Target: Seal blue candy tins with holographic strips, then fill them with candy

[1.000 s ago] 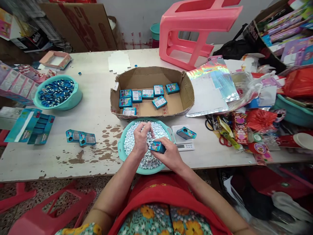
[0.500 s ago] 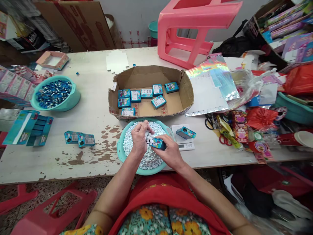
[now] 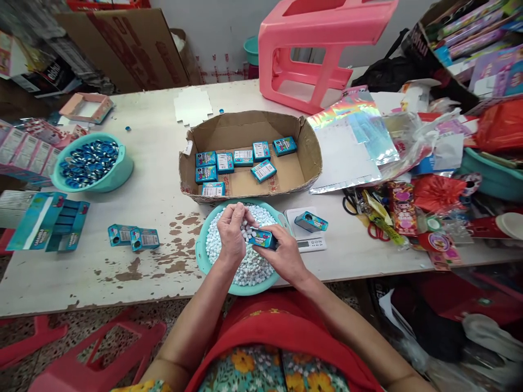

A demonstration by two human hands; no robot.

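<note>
A turquoise basin (image 3: 201,247) full of small white candies (image 3: 250,267) stands at the table's front edge. Over it, my right hand (image 3: 284,253) grips a small blue candy box (image 3: 262,238), tilted toward my left hand. Curled fingers on my left hand (image 3: 233,231) hold several white candies against the end of that box. Behind the basin, an open cardboard box (image 3: 245,188) contains several of the same blue boxes (image 3: 263,170). Another blue candy box (image 3: 311,221) lies on a white kitchen scale (image 3: 316,243) to the right.
Two blue boxes (image 3: 145,238) lie at left, near a blue display carton (image 3: 38,228). A turquoise bowl (image 3: 122,169) holds blue and silver pieces. A pink stool (image 3: 267,65) rests on the table at the back; scissors (image 3: 378,233) and packaging crowd the right.
The camera view has shifted slightly. Both hands stay over the basin, with the candies and the blue box held together nearly as before.
</note>
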